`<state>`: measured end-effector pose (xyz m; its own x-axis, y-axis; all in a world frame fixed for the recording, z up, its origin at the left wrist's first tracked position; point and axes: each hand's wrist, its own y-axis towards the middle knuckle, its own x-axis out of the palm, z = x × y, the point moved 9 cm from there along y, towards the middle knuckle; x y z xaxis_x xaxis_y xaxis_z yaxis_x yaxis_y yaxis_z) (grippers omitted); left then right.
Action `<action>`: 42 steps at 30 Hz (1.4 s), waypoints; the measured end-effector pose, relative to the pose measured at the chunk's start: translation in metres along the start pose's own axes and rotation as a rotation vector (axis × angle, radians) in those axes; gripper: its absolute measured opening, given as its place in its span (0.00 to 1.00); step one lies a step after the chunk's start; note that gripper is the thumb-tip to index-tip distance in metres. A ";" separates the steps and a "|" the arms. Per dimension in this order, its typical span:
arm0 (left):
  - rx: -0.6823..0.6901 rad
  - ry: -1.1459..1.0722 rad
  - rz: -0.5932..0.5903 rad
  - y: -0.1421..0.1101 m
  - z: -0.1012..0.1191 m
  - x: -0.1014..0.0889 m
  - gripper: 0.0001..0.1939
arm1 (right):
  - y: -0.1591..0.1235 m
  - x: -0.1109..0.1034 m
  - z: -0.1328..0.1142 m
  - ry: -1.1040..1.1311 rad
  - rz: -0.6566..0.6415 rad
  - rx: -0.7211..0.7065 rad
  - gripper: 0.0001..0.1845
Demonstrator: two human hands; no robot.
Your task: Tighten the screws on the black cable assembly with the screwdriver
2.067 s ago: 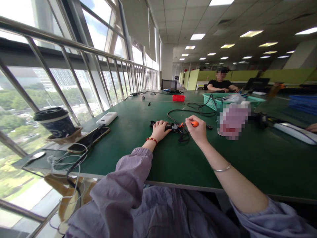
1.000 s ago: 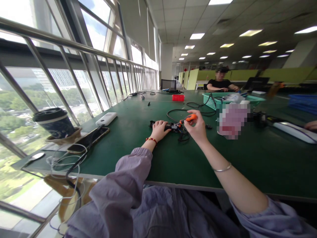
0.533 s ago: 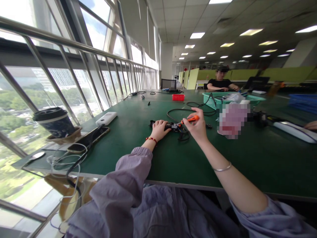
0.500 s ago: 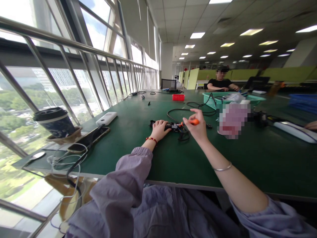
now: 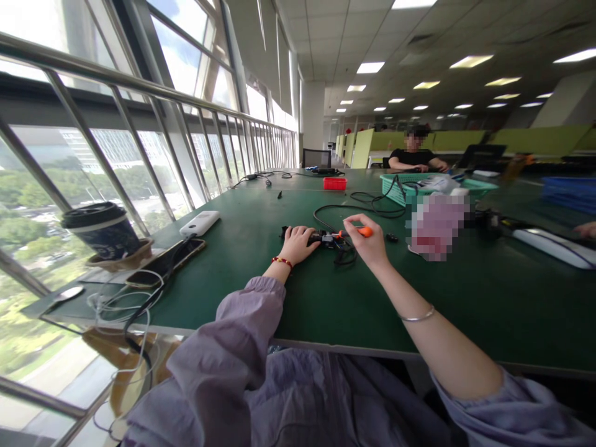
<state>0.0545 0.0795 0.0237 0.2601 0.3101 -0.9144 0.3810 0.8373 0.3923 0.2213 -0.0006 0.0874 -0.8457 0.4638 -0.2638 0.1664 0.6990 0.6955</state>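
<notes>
My left hand (image 5: 298, 246) lies over a slim black corded device (image 5: 329, 239), its fingers closed around the body and pressing it to the table. Dark parts and short loose wires show at the device's right end. In my right hand (image 5: 371, 245) is an orange-handled screwdriver (image 5: 365, 231), pointing left at that end of the device. The thumb and index finger are bent close together above the handle; whether they pinch something tiny, I cannot tell. A small black piece (image 5: 392, 237) rests just right of my right hand.
A black cable (image 5: 321, 210) loops behind the device towards a green basket (image 5: 393, 189). A red box (image 5: 335, 184) stands farther back. At left are a white power bank (image 5: 200, 223), a phone (image 5: 153, 273) and a cup (image 5: 100, 233). Another person (image 5: 414, 155) sits across the table.
The raised fingers of my right hand have come down and curled closer to the screwdriver handle. My left hand and the device have stayed almost in place.
</notes>
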 end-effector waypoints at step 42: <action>-0.896 0.405 0.243 -0.093 -0.211 -0.110 0.21 | -0.007 0.024 0.001 -0.199 -0.260 -0.056 0.13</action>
<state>-0.1972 0.0627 0.0670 -0.1416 0.5075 -0.8499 -0.4919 0.7090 0.5053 0.2006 0.0063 0.0758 -0.7400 0.3747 -0.5585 -0.0749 0.7793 0.6221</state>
